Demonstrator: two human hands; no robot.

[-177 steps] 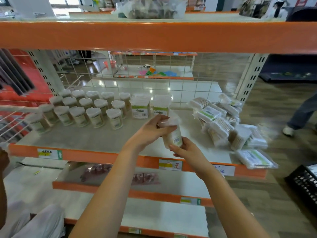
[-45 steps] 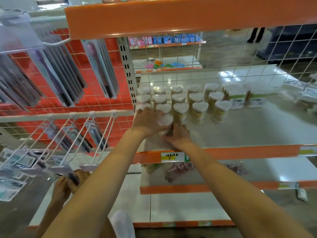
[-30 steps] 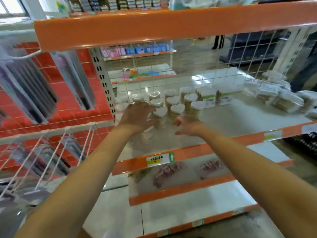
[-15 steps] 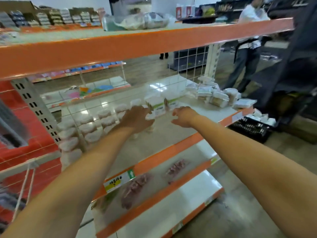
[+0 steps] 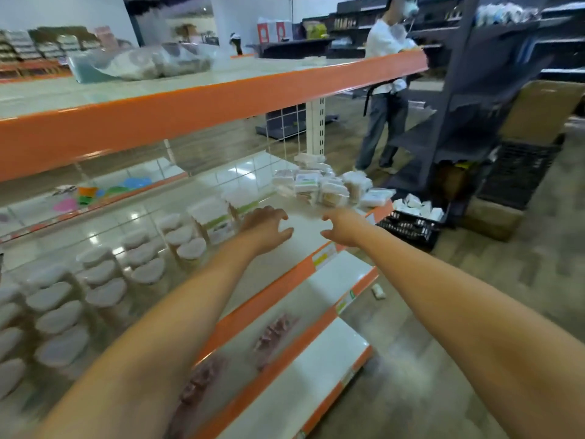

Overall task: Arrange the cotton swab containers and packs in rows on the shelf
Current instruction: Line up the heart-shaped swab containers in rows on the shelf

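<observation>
Beyond hands: pile of packs (image 5: 319, 188), far end of shelf (image 5: 304, 226)
Packs: likely light, soft, slippery; pinch by edges
Left hand (image 5: 266, 224): fingers spread, empty
Right hand (image 5: 345, 226): loosely curled, empty

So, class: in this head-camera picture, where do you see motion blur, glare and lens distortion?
Head view: the heart-lidded containers at lower left are smeared by motion blur; ceiling-light glare spots the glossy floor behind the wire mesh; the wide-angle lens stretches both forearms and tilts the orange shelf edge; the pile of packs is soft.
</observation>
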